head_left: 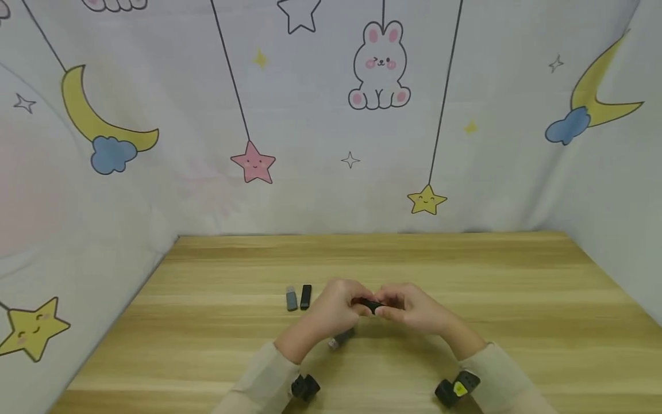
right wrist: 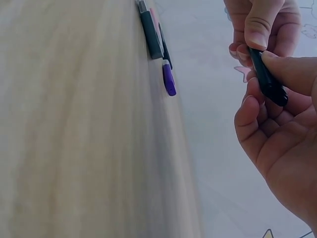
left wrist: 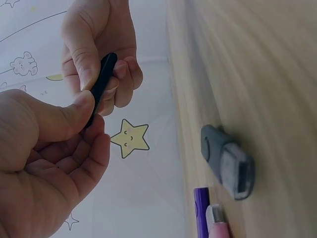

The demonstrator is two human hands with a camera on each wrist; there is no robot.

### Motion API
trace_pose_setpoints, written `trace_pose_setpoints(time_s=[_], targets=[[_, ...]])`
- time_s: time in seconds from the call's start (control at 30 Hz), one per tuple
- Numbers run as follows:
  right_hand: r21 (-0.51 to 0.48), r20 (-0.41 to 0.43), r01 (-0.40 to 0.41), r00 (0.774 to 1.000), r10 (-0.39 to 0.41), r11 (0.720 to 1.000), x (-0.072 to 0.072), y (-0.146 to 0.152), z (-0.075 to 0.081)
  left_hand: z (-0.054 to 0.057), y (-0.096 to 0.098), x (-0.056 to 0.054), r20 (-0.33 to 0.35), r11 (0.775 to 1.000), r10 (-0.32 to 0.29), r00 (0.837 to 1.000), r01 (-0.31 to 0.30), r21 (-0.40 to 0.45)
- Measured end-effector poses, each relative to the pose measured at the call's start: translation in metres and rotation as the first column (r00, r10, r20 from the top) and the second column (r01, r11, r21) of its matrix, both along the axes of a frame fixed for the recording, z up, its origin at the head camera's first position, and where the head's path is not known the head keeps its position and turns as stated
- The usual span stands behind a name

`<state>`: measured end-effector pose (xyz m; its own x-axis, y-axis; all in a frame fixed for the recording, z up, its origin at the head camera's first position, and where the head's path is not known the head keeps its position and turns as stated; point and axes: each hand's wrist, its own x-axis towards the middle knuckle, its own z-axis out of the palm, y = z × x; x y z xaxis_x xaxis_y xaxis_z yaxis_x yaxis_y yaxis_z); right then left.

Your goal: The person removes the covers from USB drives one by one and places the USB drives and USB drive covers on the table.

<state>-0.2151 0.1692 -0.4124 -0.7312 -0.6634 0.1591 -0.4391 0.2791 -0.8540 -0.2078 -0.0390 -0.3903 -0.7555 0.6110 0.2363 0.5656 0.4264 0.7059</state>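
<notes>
in the head view, the left hand (head_left: 338,307) and the right hand (head_left: 414,307) meet above the wooden table (head_left: 517,287), each pinching the black stick (head_left: 371,306) between thumb and fingers; the step in hand seems to be two-handed work on it, though whether pulling, joining or turning i cannot tell. the next move probably calls for a firm hold at both ends and a small, straight motion, since so slim a thing could slip. a grey drive (head_left: 292,299) and a black drive (head_left: 306,297) lie side by side, left of the left hand; a dark drive (head_left: 340,339) lies nearer. in the left wrist view, the stick slants between both thumbs, its upper end rounded, its lower end hidden by fingers. in the right wrist view, it looks smooth and dark, a glossy end showing past the right thumb, no metal plug visible.
</notes>
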Motion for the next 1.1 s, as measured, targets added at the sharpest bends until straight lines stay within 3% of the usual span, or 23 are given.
trace_pose_setpoints(time_s=[0.3, 0.53, 0.87, 1.1], targets=[[-0.005, -0.037, 0.025, 0.999, -0.025, 1.0, -0.017, 0.006, 0.003, 0.007, 0.006, -0.019, 0.081, 1.0, 0.021, 0.997, -0.019, -0.022], [-0.006, -0.036, 0.038, 0.999, -0.038, 0.999, -0.027, 0.011, 0.006, 0.012, 0.011, -0.031, 0.059, 0.998, 0.01, 0.998, -0.006, -0.062], [-0.004, -0.046, 0.038, 0.998, -0.038, 0.999, -0.034, 0.019, 0.012, 0.024, 0.017, -0.041, 0.029, 0.998, -0.028, 0.999, 0.03, -0.062], [-0.039, -0.071, 0.038, 0.997, -0.041, 0.999, -0.037, 0.024, 0.018, 0.033, 0.025, -0.043, 0.085, 0.996, 0.015, 0.996, -0.008, -0.09]])
